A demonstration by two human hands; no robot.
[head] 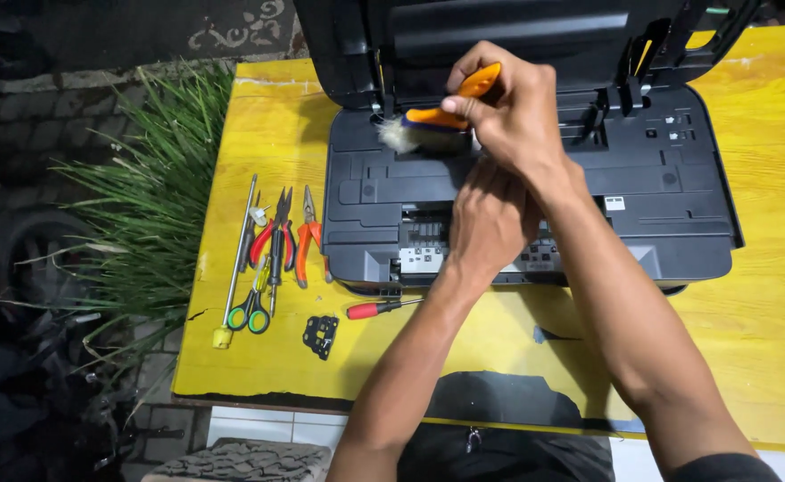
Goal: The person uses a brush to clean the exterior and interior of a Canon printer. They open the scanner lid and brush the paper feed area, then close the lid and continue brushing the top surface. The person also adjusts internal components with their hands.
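Yellow table (pixel 749 295) carries an opened black printer (pixel 535 192). Nearest, the left hand (pixel 490 223) rests palm-down on its front, fingers spread loosely, gripping nothing. Just beyond those fingers, the right hand (pixel 508 112) pinches an orange-handled brush (pixel 437 120), bristles touching the printer deck.

An outdoor makeshift repair spot: yellow table (pixel 767 268), hand tools (pixel 272 245), grass (pixel 142 205), paving stones (pixel 35 125).
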